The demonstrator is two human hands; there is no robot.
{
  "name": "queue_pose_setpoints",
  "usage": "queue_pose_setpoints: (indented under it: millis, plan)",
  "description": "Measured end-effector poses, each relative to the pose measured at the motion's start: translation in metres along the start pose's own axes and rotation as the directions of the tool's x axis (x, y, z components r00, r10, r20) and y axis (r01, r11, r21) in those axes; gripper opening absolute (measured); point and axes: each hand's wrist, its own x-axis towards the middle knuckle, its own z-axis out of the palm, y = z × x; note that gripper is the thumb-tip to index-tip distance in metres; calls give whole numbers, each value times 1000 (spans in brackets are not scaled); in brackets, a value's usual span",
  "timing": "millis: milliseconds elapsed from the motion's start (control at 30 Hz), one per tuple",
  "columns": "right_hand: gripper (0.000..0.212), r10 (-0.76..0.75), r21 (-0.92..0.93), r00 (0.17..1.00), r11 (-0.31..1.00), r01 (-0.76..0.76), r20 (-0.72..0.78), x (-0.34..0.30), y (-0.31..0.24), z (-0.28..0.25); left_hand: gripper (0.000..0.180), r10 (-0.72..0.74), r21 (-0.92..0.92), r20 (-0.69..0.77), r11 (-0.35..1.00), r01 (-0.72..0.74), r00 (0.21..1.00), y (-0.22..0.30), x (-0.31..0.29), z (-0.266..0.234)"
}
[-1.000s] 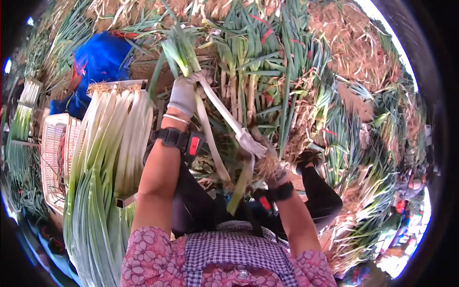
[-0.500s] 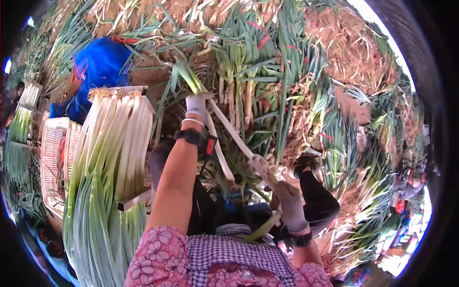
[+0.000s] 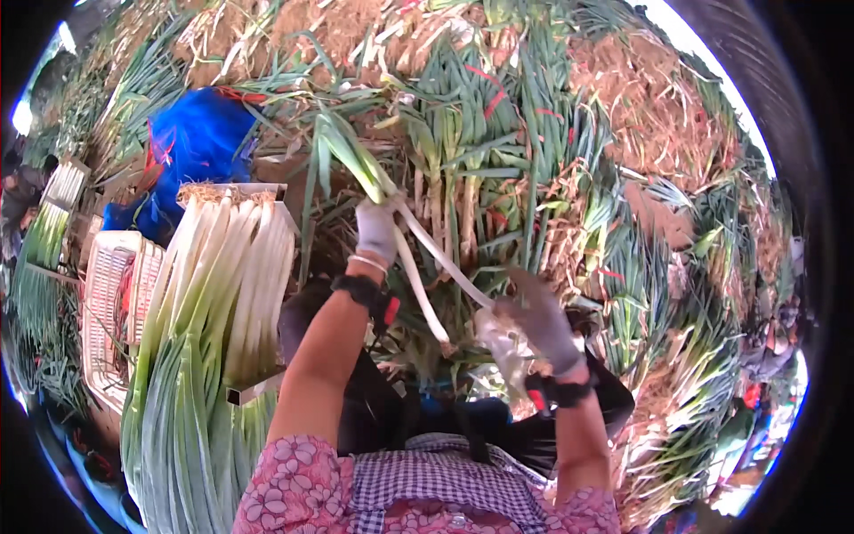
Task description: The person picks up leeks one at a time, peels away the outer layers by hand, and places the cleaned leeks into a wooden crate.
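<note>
My left hand [image 3: 376, 230], in a pale glove, is closed round two long green onions. Their green leaves [image 3: 345, 151] point up and away from me. One white stalk [image 3: 420, 294] hangs down to its root end, while the other stalk [image 3: 440, 254] slants right toward my right hand [image 3: 541, 322]. That gloved hand is smeared by motion at the slanting stalk's lower end, so its grip is unclear. Beneath it is a pale, crumpled, filmy patch [image 3: 507, 347] that I cannot make out. To my left, many trimmed green onions [image 3: 200, 311] lie in a metal frame [image 3: 283, 206].
A cream plastic basket [image 3: 96, 325] stands left of the framed onions, with a blue net bag [image 3: 200, 133] behind. Untrimmed green onions [image 3: 454, 169] are heaped ahead, some with red ties. Loose leaves and soil [image 3: 636, 107] spread to the right. Another framed stack [image 3: 49, 222] is at far left.
My right hand has moved up and away from my lap. The brownish outer layer and green leaf by it no longer show there. My left hand still holds the two onions, slightly lower in view.
</note>
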Motion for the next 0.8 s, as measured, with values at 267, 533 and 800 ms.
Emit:
queue_pose_setpoints:
  millis: [267,533,800]
  plan:
    - [32,-79,119,997,990,76,25,-14,-5,76,22,24,72,277,996,-46,961,45,-39,15]
    - [44,57,345,998,937,-51,-7,45,-10,43,24,-32,246,449,965,-89,893,49,-42,29]
    - [34,162,886,967,394,-245,196,86,-45,50,25,28,-91,559,995,28,828,68,-42,39]
